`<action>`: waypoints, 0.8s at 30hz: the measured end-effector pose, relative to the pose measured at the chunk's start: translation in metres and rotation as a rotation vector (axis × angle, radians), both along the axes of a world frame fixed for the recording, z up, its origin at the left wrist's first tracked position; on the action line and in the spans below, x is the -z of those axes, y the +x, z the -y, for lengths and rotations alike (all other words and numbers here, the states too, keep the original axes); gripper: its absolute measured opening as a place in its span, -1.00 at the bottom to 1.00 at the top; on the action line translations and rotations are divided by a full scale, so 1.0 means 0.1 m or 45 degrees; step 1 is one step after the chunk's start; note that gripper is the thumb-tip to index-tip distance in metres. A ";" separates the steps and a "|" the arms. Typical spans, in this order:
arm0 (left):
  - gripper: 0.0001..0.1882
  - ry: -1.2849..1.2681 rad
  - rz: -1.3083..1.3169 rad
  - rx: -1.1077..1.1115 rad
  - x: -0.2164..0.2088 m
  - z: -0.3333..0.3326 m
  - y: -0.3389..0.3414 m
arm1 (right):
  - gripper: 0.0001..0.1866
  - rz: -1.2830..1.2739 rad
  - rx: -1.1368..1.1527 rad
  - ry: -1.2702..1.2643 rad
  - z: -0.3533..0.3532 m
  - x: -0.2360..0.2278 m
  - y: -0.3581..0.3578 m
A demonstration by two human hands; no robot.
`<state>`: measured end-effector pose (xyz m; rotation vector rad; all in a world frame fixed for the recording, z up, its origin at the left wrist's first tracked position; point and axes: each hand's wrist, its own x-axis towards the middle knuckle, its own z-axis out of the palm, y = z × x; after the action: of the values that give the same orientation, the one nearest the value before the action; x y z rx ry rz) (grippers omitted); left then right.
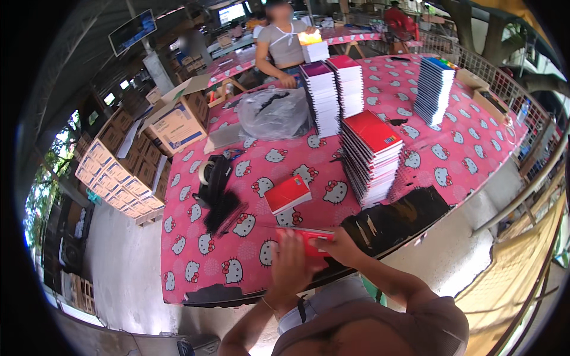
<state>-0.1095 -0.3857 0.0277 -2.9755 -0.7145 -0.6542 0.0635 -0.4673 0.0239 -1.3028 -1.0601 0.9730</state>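
At the near table edge lies a red notebook [313, 242], partly covered by both my hands. My left hand [291, 261] rests over its left end, fingers stretched out and together. Gripping the right end is my right hand [345, 248], thumb on top of the cover. Just beyond sits a small stack of red notebooks [288, 194]. A tall stack of red spiral notebooks [371, 157] rises to the right of it. The notebooks' undersides and some of my fingertips are hidden.
Black tape dispenser [214, 181] at left; dark torn patches on the pink tablecloth [255, 207]. Tall notebook stacks [322, 98] and a clear plastic bag [273, 115] stand farther back. More notebooks [433, 89] right. Cartons [127, 160] left. A person [285, 44] stands across the table.
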 end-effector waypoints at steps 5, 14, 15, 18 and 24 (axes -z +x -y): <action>-0.06 0.215 0.134 -0.085 -0.24 -0.27 0.19 | -0.61 -0.019 -0.043 0.046 -0.04 -0.07 -0.07; 0.04 0.043 0.063 -0.005 -0.05 -0.12 0.21 | -0.62 0.348 -0.060 0.113 -0.05 0.13 0.00; 0.04 0.059 0.067 0.080 0.26 0.04 0.11 | -0.62 0.344 -0.065 0.078 -0.07 0.03 0.06; -0.05 0.045 0.069 0.148 0.30 0.13 0.14 | -0.65 0.261 -0.125 0.149 -0.09 0.34 0.17; -0.18 0.020 0.007 0.099 0.22 0.17 0.11 | -0.65 0.224 -0.005 0.277 -0.13 0.56 0.05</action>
<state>-0.0981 -0.4027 0.0060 -3.0012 -0.5931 -0.6693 0.0689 -0.4545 -0.0324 -1.2221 -1.2669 0.7324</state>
